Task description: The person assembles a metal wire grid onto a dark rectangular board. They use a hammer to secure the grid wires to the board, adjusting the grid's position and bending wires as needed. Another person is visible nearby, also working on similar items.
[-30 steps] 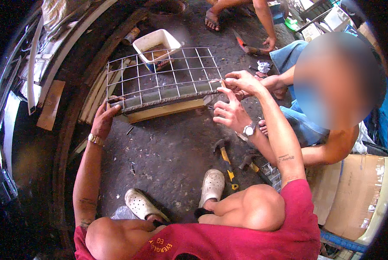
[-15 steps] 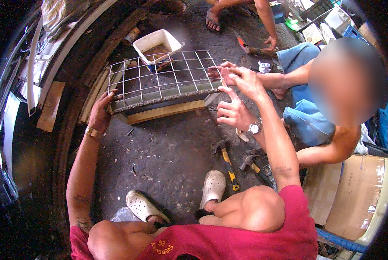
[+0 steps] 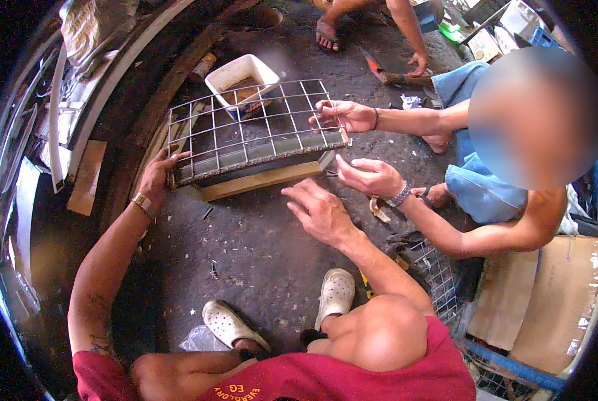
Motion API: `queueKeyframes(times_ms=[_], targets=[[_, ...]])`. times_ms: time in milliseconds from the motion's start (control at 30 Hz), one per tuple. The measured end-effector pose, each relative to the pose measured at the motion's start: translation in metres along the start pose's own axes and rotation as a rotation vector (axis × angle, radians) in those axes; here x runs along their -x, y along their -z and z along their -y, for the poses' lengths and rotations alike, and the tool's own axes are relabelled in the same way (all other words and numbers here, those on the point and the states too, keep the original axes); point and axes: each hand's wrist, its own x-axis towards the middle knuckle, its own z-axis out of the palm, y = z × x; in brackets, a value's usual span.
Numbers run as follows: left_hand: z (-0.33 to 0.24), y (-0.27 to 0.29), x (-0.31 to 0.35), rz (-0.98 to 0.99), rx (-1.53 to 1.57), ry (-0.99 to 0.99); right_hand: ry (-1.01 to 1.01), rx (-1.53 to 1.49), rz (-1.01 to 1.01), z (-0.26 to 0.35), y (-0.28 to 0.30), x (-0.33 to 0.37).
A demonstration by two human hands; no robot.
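Observation:
A wire mesh panel [image 3: 242,120] stands tilted ahead of me, with a dark grey strip [image 3: 259,153] along its lower edge. My left hand [image 3: 157,175] grips the panel's left end, fingers around the corner. Below and in front of the strip, my right hand [image 3: 320,212] hovers with fingers loosely apart and nothing in them. A wooden piece [image 3: 262,182] lies under the panel's near side. From the right, a co-worker's hand [image 3: 349,117] holds the panel's right end. The co-worker's other hand [image 3: 372,177] is half-curled beside the near right corner; I cannot tell what it holds.
Behind the mesh stands a white plastic container [image 3: 252,70]. A yellow-handled tool [image 3: 366,284] is partly hidden by my right arm. More wire mesh [image 3: 436,267] and cardboard [image 3: 533,301] lie at right. Farther back, another person's hand [image 3: 417,63] is near a red-ended tool [image 3: 372,65].
My right hand has left the panel's right corner and moved down and left. The co-worker's nearer hand now shows beside that corner. My left hand keeps its hold.

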Motion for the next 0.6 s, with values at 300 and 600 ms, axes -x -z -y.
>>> queueKeyframes(times_ms=[300, 600], targets=[[0.032, -0.007, 0.018, -0.189, 0.124, -0.098, 0.129, 0.118, -0.099, -0.061, 0.067, -0.088], [0.058, -0.020, 0.032, -0.241, -0.213, -0.329, 0.359, 0.232, 0.055, -0.037, -0.015, -0.148]])
